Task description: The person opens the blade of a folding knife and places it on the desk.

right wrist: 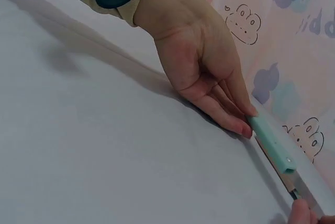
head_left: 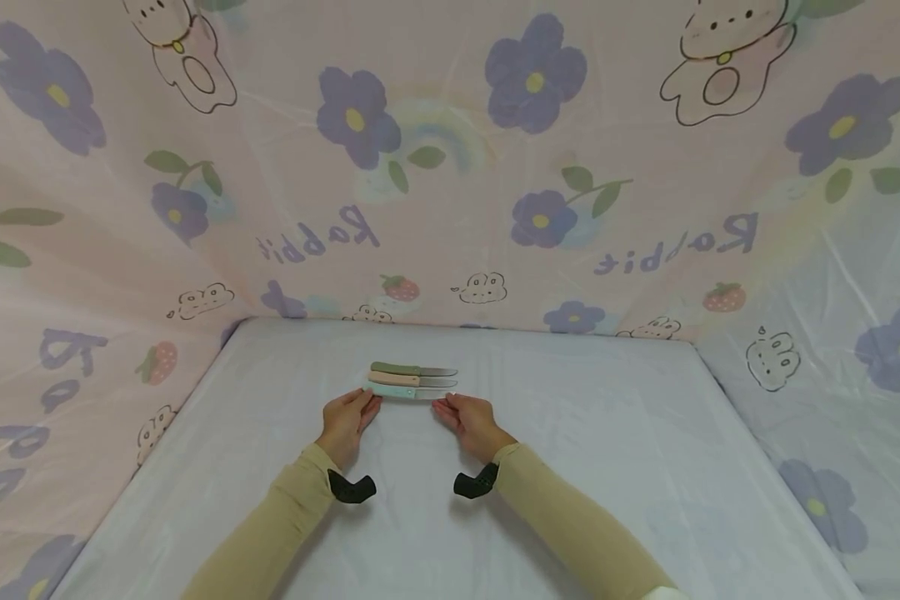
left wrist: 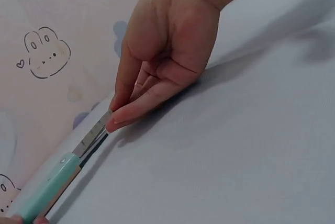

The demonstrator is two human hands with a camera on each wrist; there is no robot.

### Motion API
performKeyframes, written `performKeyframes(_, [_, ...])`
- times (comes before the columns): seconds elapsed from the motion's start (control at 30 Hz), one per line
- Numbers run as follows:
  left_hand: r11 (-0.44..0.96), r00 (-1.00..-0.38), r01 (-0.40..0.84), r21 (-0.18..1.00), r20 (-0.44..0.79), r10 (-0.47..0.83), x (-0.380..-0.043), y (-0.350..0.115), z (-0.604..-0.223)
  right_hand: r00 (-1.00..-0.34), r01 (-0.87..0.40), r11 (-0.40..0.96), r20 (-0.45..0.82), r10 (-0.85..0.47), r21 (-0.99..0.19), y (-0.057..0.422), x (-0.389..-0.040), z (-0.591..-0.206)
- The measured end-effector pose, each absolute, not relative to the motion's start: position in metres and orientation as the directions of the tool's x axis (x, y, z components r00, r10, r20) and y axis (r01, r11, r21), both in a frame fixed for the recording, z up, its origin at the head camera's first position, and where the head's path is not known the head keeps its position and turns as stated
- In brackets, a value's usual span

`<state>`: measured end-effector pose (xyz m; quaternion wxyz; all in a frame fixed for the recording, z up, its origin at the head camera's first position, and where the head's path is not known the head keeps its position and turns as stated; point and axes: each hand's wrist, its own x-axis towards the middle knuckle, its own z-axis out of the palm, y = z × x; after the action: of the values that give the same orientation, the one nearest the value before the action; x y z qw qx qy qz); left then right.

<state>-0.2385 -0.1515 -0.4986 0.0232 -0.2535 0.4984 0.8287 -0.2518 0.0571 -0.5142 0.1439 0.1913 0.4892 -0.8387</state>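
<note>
Three small knives lie side by side, blades pointing right: a green-handled knife (head_left: pixel 395 368) farthest back, a beige-handled knife (head_left: pixel 393 379) in the middle and a mint-handled knife (head_left: pixel 392 391) nearest me. My left hand (head_left: pixel 348 419) pinches the butt end of the mint handle between thumb and fingers. At the other end, my right hand (head_left: pixel 472 425) pinches the tip of the same knife's blade (left wrist: pixel 94 133). In the right wrist view the mint handle (right wrist: pixel 272 143) slants down from the left hand (right wrist: pixel 196 59), with the beige handle showing along its lower side.
White cloth (head_left: pixel 607 442) covers the flat surface under the knives. A patterned curtain (head_left: pixel 450 192) with flowers and rabbits rises behind it and along both sides. Black wrist devices (head_left: pixel 352 488) are worn on both forearms.
</note>
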Motion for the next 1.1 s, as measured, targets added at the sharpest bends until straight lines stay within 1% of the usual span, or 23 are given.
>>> performKeyframes(0.23, [-0.471, -0.865, -0.300, 0.830, -0.445, -0.234, -0.251, -0.152, -0.511, -0.861, 0.450, -0.475, -0.509, -0.004, -0.756, 0.058, -0.261, -0.516])
performKeyframes(0.47, [-0.440, -0.848, -0.352, 0.826, -0.481, -0.223, -0.255, -0.155, -0.511, -0.845, 0.466, -0.503, -0.534, -0.010, -0.728, 0.058, -0.267, -0.516])
performKeyframes(0.73, [-0.408, -0.864, -0.354, 0.842, -0.461, -0.201, -0.259, -0.162, -0.510, -0.841, 0.474, -0.471, -0.540, 0.007, -0.744, 0.055, -0.271, -0.517])
performKeyframes(1.1, [-0.377, -0.877, -0.346, 0.859, -0.439, -0.195, -0.261, -0.163, -0.514, -0.846, 0.447, -0.474, -0.531, 0.050, -0.758, 0.053, -0.268, -0.517])
